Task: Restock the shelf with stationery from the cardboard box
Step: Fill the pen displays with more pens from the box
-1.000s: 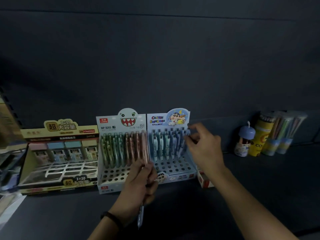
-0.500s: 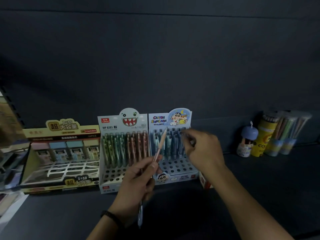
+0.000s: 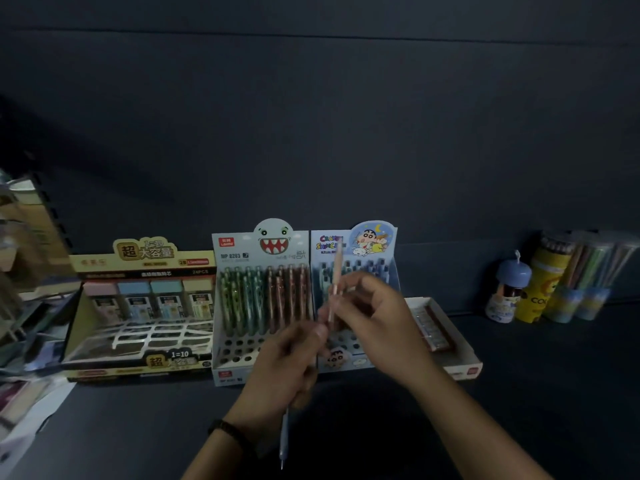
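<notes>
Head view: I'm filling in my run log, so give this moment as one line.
left hand grips blue pen, tip down | right hand pinches pink pen, near upright | in front of cartoon pen display

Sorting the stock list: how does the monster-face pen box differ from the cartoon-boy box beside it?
The monster-face box has a toothy white face on its header; the cartoon-boy box has a boy on blue. The monster-face box holds green and reddish-brown pens; the cartoon-boy box holds bluish ones. Both stand side by side, pens at the back, empty holes in front.
</notes>
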{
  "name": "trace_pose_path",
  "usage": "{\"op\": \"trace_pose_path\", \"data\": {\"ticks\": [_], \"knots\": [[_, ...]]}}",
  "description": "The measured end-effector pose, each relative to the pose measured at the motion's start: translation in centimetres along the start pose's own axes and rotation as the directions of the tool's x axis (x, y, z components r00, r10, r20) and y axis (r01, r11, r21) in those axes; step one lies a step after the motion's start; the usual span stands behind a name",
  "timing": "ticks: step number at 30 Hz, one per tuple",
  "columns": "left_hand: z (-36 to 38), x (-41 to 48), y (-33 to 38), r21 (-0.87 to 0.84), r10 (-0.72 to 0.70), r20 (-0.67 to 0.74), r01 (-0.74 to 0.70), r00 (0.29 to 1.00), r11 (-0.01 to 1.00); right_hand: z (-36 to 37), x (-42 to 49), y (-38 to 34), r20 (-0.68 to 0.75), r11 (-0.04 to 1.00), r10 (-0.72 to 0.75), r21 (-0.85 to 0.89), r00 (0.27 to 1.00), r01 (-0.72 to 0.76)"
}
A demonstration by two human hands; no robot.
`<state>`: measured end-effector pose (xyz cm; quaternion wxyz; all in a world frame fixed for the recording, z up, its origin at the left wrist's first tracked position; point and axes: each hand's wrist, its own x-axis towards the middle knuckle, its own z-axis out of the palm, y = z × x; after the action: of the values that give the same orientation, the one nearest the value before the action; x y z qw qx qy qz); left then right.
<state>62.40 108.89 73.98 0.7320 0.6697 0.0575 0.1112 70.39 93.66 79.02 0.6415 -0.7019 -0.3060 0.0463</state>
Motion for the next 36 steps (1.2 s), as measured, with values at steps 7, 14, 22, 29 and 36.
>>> {"op": "trace_pose_path", "data": {"ticks": [7, 14, 22, 29, 36], "knots": [[-2.9, -1.0, 1.9, -0.18, 0.144, -0.185, -0.178, 0.972, 0.967, -0.3, 0.2, 0.0, 0.162, 0.99, 0.022, -0.141, 0.986, 0.001], [-4.7, -1.5, 1.5, -0.024, 0.184, -0.18, -0.191, 0.966, 0.981, 2.6, 1.4, -0.8, -0.138, 0.954, 0.129, 0.287, 0.982, -0.085], [-6.4, -1.5, 0.8, -0.152, 0.135, -0.247, -0.176, 0.96, 0.973, 4.2, 2.9, -0.8, -0.34, 0.979, -0.193, -0.123, 0.92, 0.16], [-6.4, -0.9, -0.3, -0.239, 0.108, -0.416, -0.224, 0.903, 0.945, 5.2, 4.4, 0.4, -0.177, 0.818, -0.268, -0.562, 0.947, 0.126], [-7.4, -1.7, -0.1, -0.032, 0.263, -0.49, -0.319, 0.831, 0.947, 5.6, 4.9, 0.5, -0.1, 0.747, -0.256, -0.652, 0.962, 0.131]]}}
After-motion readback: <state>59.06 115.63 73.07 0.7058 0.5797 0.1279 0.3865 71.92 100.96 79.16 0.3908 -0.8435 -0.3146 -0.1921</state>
